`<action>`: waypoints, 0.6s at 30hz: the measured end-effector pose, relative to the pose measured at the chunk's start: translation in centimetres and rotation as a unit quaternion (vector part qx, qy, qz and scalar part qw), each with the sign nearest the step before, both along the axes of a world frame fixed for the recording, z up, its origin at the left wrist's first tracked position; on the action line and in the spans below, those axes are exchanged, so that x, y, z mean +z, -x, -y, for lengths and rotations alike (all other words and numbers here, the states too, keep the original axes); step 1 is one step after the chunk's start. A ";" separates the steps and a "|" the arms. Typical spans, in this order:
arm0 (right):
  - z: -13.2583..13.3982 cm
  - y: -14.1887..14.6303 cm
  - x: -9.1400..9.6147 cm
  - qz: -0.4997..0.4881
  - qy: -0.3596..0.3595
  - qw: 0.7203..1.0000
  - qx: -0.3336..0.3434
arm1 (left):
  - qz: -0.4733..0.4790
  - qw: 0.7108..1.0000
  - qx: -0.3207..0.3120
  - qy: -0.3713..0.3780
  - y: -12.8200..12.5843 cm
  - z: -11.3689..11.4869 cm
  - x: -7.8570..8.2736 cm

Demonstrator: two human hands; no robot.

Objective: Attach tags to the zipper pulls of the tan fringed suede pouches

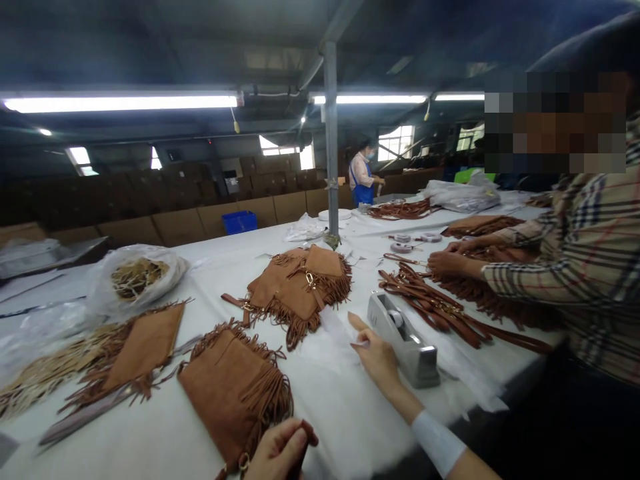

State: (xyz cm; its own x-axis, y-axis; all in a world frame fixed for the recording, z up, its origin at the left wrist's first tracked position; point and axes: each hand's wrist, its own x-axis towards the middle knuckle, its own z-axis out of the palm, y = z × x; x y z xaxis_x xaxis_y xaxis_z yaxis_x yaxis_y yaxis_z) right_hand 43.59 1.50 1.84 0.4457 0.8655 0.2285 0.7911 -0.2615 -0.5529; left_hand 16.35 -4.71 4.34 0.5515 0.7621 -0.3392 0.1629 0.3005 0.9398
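Observation:
My left hand [281,452] is closed round a brown leather strap [309,433] at the bottom, by a brass-coloured ring [244,461]. Right beside it lies a brown suede bag [225,387] with long fringe. My right hand [379,360] is pinched on a small bit of thin whitish film, too small to identify surely. That hand is just left of a grey tape dispenser [404,340]. A pale band [438,441] wraps my right forearm. Translucent white sheets [336,337] lie under and beyond the fingers.
Fringed brown bags are piled [295,283] mid-table. Another bag [147,347] and tan fringe [65,363] lie left, near a plastic bag of tan pieces [140,277]. Brown straps [435,300] lie right. A co-worker in checked sleeves [525,280] handles a fringed piece; another person [362,177] stands far back.

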 end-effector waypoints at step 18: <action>-0.8 -1.8 -0.5 -0.130 -0.061 0.987 -0.070 | 0.120 0.988 0.090 0.020 -1.3 -3.0 0.5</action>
